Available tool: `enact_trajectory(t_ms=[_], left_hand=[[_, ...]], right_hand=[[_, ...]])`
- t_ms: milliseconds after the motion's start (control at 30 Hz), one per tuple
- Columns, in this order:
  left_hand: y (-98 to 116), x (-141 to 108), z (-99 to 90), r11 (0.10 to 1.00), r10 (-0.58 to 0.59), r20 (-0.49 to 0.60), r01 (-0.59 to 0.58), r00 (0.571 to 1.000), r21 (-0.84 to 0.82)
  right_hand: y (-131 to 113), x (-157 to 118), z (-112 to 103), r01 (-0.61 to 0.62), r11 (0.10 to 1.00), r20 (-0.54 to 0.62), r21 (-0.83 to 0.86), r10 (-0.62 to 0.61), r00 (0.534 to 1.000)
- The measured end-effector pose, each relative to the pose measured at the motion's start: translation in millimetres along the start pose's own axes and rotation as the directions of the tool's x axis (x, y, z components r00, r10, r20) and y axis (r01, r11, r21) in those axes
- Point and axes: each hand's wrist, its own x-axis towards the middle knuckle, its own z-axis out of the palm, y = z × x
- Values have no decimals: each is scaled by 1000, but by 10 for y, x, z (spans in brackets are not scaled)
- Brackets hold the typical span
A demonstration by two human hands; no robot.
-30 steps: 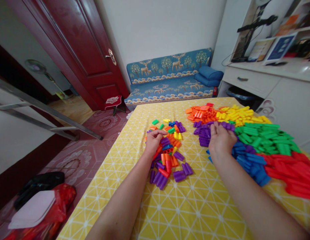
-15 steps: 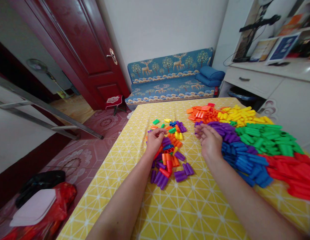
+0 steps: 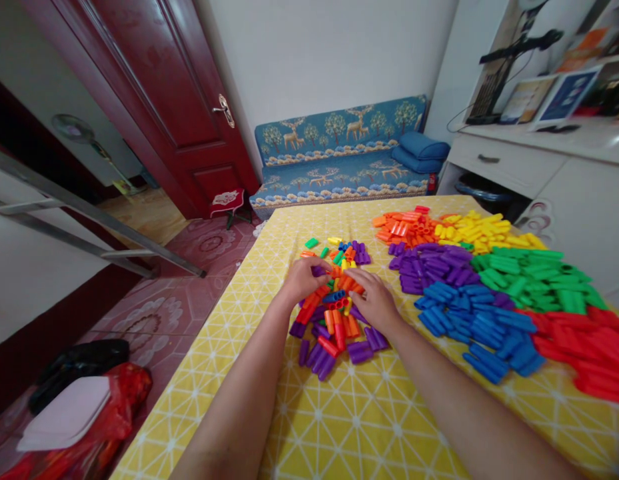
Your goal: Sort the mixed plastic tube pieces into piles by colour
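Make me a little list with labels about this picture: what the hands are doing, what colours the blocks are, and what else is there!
left hand: left hand rests on the mixed pile of small coloured plastic tube blocks; whether it grips a block cannot be told
right hand: right hand lies on the same pile, fingers spread
sorted heaps: orange, yellow, purple, green, blue, red
surface: yellow patterned tablecloth
behind: blue deer-print sofa, dark red wooden door

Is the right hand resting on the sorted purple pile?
No; the right hand lies on the mixed pile beside the left hand, apart from the purple pile.
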Motion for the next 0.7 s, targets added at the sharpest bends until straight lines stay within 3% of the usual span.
enact_trajectory(t_ms=[67,133,267,333,433,567,700], left_hand=[[-88,18,-16,995,-95,-213,94,972,-14],[-196,18,-46,986,-165,-356,157,920,-51],[-421,-34,-98,979,-206,-466,180,860,-98],[-498,-59,-99,979,-200,-473,157,858,-129],[-528,-75,-65,980,-175,-425,116,888,-161],[-436,-82,-1,976,-173,-308,120,936,-182],[-331,-99,28,968,-181,-238,130,954,-215]], right_hand=[[-6,-10,4,16,1000,33,-11,-15,999],[-8,-18,18,22,1000,63,-17,-21,998],[-16,-29,43,1,1000,77,-4,-1,997],[-26,-30,46,-26,999,61,20,25,998],[-42,-23,44,-64,997,53,46,62,997],[-42,-11,50,-64,996,47,60,61,997],[-37,-3,51,-53,993,8,105,52,999]])
